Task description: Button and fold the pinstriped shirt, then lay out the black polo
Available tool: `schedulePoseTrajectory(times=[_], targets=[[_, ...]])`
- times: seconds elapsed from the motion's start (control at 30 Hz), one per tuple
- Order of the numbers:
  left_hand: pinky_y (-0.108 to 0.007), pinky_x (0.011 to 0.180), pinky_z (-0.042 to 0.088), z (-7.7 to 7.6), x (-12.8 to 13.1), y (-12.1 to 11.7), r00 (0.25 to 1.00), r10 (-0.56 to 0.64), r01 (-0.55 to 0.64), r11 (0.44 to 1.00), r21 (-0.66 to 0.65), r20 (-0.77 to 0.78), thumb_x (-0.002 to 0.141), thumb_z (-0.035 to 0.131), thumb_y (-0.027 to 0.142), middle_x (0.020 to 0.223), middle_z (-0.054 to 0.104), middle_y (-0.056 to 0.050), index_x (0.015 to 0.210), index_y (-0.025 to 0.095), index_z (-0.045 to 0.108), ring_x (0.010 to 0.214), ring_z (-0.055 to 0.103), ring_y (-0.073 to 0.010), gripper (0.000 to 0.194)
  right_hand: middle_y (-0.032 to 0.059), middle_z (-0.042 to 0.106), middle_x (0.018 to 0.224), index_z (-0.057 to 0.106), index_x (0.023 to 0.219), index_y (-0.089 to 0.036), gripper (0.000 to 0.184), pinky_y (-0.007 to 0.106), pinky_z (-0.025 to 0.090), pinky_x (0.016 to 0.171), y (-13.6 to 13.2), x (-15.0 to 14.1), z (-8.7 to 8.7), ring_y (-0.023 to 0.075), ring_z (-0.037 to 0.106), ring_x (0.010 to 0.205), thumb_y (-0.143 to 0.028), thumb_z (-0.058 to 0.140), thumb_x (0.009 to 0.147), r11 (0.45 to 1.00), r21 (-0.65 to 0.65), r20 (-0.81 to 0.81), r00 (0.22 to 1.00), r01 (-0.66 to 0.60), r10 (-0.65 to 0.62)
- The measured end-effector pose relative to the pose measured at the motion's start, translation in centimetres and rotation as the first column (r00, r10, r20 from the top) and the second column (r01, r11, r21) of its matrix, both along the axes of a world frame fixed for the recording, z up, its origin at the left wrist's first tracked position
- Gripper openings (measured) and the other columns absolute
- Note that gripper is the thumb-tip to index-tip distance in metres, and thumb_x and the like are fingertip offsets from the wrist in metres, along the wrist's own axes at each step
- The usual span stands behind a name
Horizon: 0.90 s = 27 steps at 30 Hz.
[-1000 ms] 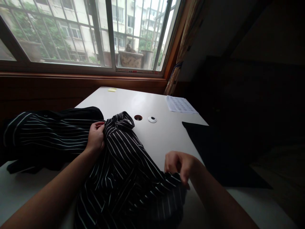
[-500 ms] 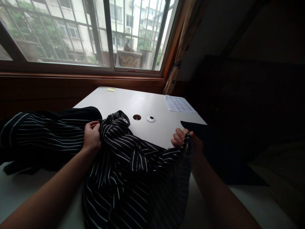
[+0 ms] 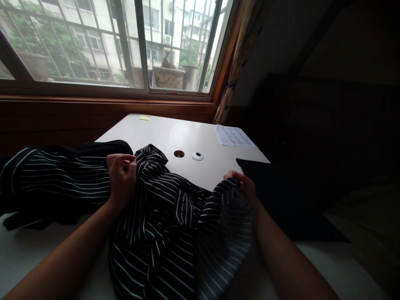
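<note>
A black shirt with thin white stripes (image 3: pixel 168 216) lies crumpled across the desk in front of me and spreads down past the bottom edge of the view. My left hand (image 3: pixel 122 177) pinches it at the upper left, beside a bunched, raised fold. On the other side, my right hand (image 3: pixel 245 186) grips its upper right edge, holding the cloth up so that it hangs below the fingers. Just left of my left hand lies more black striped clothing (image 3: pixel 65 175); whether it joins the shirt is hidden behind that hand.
The white desk (image 3: pixel 175 131) reaches to the window wall. On it are a round cable hole (image 3: pixel 179 154), a white ring-shaped cover (image 3: pixel 197 156), a yellow sticky note (image 3: pixel 144 118) and printed paper (image 3: pixel 234 136). A dark flat sheet (image 3: pixel 287 208) covers the right side.
My right hand has moved slightly left and turned, and the cloth below it has swung and opened out. My left hand has rotated at its grip, staying in nearly the same place.
</note>
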<state>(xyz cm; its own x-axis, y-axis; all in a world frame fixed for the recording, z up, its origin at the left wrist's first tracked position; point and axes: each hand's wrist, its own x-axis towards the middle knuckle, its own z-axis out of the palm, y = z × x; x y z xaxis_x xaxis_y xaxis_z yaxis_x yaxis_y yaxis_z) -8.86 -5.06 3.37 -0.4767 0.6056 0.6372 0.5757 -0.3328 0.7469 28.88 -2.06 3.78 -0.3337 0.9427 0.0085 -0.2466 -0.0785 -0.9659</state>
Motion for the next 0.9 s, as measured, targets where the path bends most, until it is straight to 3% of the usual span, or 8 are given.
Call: schedulePoseTrajectory(times=[0.13, 0.27, 0.33, 0.4, 0.53, 0.6, 0.77, 0.9], targets=[[-0.037, 0.087, 0.047, 0.5, 2.0, -1.6, 0.901, -0.237, 0.287, 0.954, 0.090, -0.365, 0.085, 0.063, 0.015, 0.099, 0.055, -0.003, 0.100, 0.026, 0.067, 0.094, 0.054, -0.0214, 0.019, -0.0005, 0.049, 0.051, 0.059, 0.054, -0.018, 0.036, 0.027, 0.035, 0.048, -0.8, -0.8, -0.3, 0.0134, 0.043, 0.049, -0.046, 0.065, 0.076, 0.945, -0.048, -0.022, 0.946, -0.323, 0.323], [-0.042, 0.096, 0.047, 0.5, 4.5, -2.8, 0.557, -0.579, 0.626, 0.764, -0.157, -0.595, 0.089, 0.061, 0.013, 0.118, 0.060, -0.005, 0.128, 0.031, 0.059, 0.106, 0.056, -0.0227, 0.043, 0.0008, 0.057, 0.057, 0.067, 0.060, -0.013, 0.029, 0.025, 0.038, 0.054, -1.2, -1.5, -0.3, 0.0116, 0.047, 0.054, -0.038, 0.071, 0.075, 0.803, -0.114, 0.048, 0.804, -0.585, 0.593], [-0.045, 0.101, 0.045, 0.3, 5.5, -3.2, 0.420, -0.671, 0.667, 0.685, -0.294, -0.611, 0.092, 0.058, 0.014, 0.130, 0.058, -0.007, 0.138, 0.030, 0.052, 0.116, 0.052, -0.0242, 0.049, 0.0011, 0.061, 0.061, 0.071, 0.066, -0.012, 0.026, 0.023, 0.039, 0.056, -1.2, -1.7, -0.2, 0.0108, 0.050, 0.056, -0.036, 0.073, 0.076, 0.732, -0.143, 0.109, 0.724, -0.666, 0.681], [-0.045, 0.103, 0.046, -0.1, 6.1, -3.3, 0.349, -0.727, 0.670, 0.635, -0.384, -0.592, 0.093, 0.056, 0.015, 0.134, 0.057, -0.007, 0.143, 0.030, 0.047, 0.119, 0.050, -0.0244, 0.053, 0.0017, 0.065, 0.064, 0.074, 0.071, -0.012, 0.022, 0.022, 0.041, 0.058, -1.3, -1.9, -0.1, 0.0107, 0.055, 0.059, -0.033, 0.075, 0.078, 0.676, -0.190, 0.192, 0.648, -0.712, 0.737], [-0.044, 0.098, 0.049, -1.1, 6.1, -2.6, 0.355, -0.736, 0.664, 0.632, -0.399, -0.576, 0.094, 0.056, 0.015, 0.121, 0.063, -0.007, 0.143, 0.028, 0.046, 0.107, 0.053, -0.0224, 0.052, 0.0033, 0.072, 0.074, 0.076, 0.087, -0.012, 0.018, 0.021, 0.047, 0.062, -1.5, -2.5, -0.1, 0.0114, 0.063, 0.066, -0.029, 0.076, 0.080, 0.602, -0.265, 0.228, 0.558, -0.754, 0.798], [-0.042, 0.095, 0.049, -1.4, 5.7, -2.2, 0.376, -0.727, 0.668, 0.643, -0.376, -0.575, 0.095, 0.056, 0.017, 0.114, 0.065, -0.007, 0.137, 0.026, 0.053, 0.102, 0.054, -0.0216, 0.042, 0.0035, 0.072, 0.076, 0.075, 0.093, -0.013, 0.020, 0.021, 0.049, 0.062, -1.7, -2.9, -0.2, 0.0117, 0.064, 0.066, -0.029, 0.076, 0.081, 0.642, -0.220, 0.184, 0.615, -0.734, 0.767], [-0.035, 0.086, 0.048, -1.2, 5.4, -2.0, 0.378, -0.737, 0.696, 0.625, -0.353, -0.561, 0.098, 0.056, 0.022, 0.101, 0.066, -0.005, 0.106, 0.025, 0.068, 0.094, 0.054, -0.0195, 0.015, -0.0029, 0.061, 0.062, 0.067, 0.080, -0.015, 0.014, 0.019, 0.038, 0.048, -2.1, -3.9, -0.9, 0.0077, 0.052, 0.050, -0.027, 0.072, 0.084, 0.880, -0.024, 0.103, 0.874, -0.475, 0.474], [-0.034, 0.084, 0.047, -1.1, 5.5, -2.2, 0.380, -0.726, 0.692, 0.635, -0.345, -0.574, 0.098, 0.056, 0.022, 0.098, 0.064, -0.004, 0.103, 0.024, 0.069, 0.091, 0.053, -0.0184, 0.014, -0.0027, 0.059, 0.065, 0.066, 0.080, -0.016, 0.017, 0.020, 0.038, 0.051, -2.9, -4.9, -0.8, 0.0089, 0.051, 0.055, -0.031, 0.074, 0.083, 0.909, 0.082, 0.252, 0.891, -0.409, 0.378]])
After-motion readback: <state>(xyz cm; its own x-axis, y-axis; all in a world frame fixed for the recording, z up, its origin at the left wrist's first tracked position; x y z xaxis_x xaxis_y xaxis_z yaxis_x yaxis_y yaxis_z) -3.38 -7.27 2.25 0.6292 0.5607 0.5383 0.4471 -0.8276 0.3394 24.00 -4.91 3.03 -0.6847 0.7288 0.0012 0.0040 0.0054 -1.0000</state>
